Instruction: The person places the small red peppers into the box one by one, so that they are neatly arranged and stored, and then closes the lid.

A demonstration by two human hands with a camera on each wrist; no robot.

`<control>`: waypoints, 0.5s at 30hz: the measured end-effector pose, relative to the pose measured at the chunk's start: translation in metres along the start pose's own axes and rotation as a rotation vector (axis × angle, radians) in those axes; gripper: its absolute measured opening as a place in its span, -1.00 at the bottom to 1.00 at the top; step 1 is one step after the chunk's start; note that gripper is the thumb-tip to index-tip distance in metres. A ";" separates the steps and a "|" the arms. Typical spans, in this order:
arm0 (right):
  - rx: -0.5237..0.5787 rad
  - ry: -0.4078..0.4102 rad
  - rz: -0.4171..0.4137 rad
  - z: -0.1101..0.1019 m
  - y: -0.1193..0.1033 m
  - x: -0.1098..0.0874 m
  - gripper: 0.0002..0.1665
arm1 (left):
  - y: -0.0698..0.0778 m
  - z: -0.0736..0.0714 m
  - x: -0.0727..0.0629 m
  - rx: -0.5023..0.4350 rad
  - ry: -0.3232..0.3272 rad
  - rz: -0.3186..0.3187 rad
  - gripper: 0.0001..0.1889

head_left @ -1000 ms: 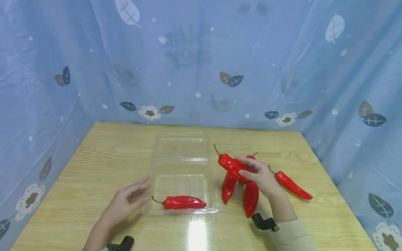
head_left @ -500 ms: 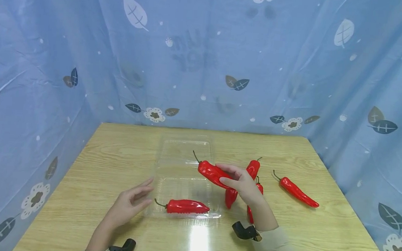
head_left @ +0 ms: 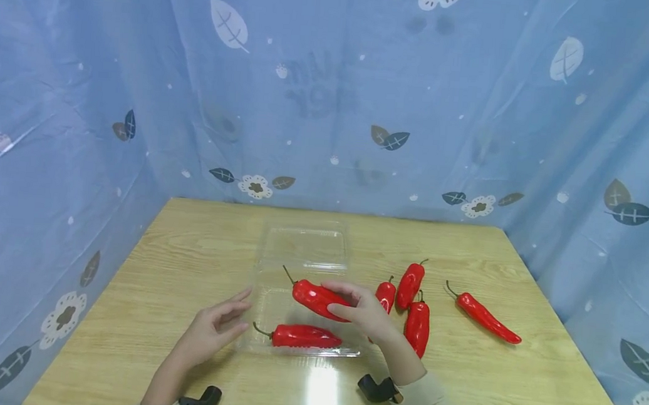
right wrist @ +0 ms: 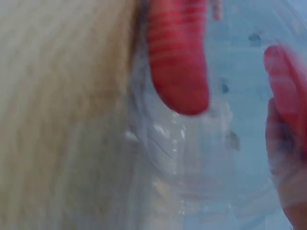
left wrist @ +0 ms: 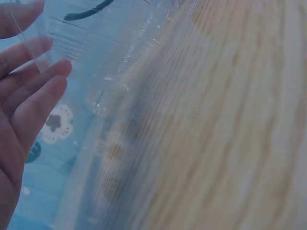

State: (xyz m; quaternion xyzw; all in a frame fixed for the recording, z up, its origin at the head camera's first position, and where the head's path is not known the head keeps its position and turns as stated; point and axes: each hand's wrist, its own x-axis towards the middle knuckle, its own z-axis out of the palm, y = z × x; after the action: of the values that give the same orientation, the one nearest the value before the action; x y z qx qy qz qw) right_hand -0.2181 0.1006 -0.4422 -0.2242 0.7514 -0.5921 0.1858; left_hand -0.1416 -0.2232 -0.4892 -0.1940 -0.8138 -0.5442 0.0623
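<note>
Head: peppers (head_left: 417, 328) on wooden table (head_left: 202, 250), blue curtain (head_left: 333, 71).

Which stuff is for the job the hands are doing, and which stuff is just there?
For the job:
right hand
held red pepper
clear open box
boxed red pepper
left hand
probably the four loose peppers too

Just there:
wooden table
blue curtain
black wrist gadgets

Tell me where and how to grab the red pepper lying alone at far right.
Probably pinch that pepper across its thicker body just below the stem, from above: it lies flat, tapers toward the tip, and touches no other pepper.
</note>
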 end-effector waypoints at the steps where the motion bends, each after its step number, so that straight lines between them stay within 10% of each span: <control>1: 0.003 -0.008 0.000 0.002 0.001 0.000 -0.44 | 0.000 0.001 0.000 -0.001 -0.005 0.003 -0.61; 15: -0.035 -0.041 0.003 0.017 -0.001 0.007 -0.46 | 0.002 0.000 0.000 -0.001 0.001 -0.034 -0.60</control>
State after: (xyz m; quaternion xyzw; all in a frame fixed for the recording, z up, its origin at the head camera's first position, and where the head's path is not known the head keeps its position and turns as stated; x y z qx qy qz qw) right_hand -0.2146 0.0831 -0.4448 -0.2382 0.7580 -0.5739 0.1982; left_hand -0.1410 -0.2221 -0.4877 -0.1799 -0.8166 -0.5459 0.0535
